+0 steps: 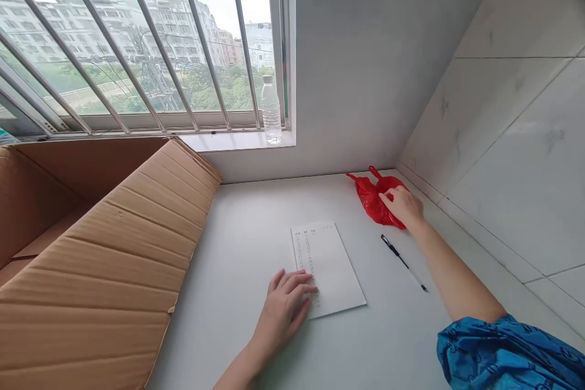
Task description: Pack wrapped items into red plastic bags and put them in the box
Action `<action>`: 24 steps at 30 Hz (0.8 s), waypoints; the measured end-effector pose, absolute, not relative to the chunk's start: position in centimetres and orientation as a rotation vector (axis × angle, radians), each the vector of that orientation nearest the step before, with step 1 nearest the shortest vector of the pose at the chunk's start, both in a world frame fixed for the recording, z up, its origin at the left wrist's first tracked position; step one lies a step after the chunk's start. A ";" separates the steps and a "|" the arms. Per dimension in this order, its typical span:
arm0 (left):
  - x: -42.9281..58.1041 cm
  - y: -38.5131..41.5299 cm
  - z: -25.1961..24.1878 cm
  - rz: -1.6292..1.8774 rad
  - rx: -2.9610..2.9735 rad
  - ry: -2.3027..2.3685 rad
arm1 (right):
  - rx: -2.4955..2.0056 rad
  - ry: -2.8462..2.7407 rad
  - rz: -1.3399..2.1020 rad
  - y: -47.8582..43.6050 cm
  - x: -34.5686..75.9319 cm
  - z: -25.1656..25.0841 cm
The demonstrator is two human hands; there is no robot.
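Observation:
My left hand (289, 303) lies open across the lower left part of a white paper pad (336, 277), its fingertips resting on the page. Columns of small handwritten marks run down the pad's left side, and the hand covers some of them. At the back right, my right hand (404, 204) is closed on a crumpled red plastic bag (372, 201), with thumb and forefinger drawn together at its side. The bag's contents are hidden. Between the pad and my right forearm lies a black-and-clear pen (404, 262).
A large open cardboard box (119, 250) takes up the left side of the white table (256, 213). On the windowsill stands a clear plastic bottle (271, 113), beside the barred window (196, 18). Grey and tiled walls (516, 152) bound the table at the back and right.

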State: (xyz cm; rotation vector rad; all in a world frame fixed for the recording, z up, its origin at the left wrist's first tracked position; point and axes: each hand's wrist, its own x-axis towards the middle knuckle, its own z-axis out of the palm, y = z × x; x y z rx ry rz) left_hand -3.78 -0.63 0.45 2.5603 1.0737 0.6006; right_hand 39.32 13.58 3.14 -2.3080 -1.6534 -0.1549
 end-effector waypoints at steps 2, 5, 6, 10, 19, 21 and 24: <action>-3.6 -0.9 0.5 0.613 2.556 1.067 | -2.319 -1.653 -0.111 13.3 37.5 2.7; -3.5 -1.6 0.8 0.626 2.555 1.055 | -2.299 -1.652 -0.065 13.1 35.7 3.3; -3.4 -1.8 0.8 0.630 2.552 1.045 | -2.270 -1.651 -0.067 13.0 35.2 3.9; -3.6 -2.5 1.4 0.807 2.383 1.107 | -2.071 -1.686 -0.089 11.3 32.7 7.2; -5.1 -1.1 4.1 1.523 1.797 1.327 | -1.338 -2.071 0.458 1.4 24.3 8.5; -4.9 -1.0 5.1 1.498 1.883 1.347 | -1.372 -2.138 0.611 0.1 23.7 8.0; -3.9 -1.0 6.4 1.205 2.213 1.322 | -1.374 -2.100 0.619 -0.7 23.2 7.3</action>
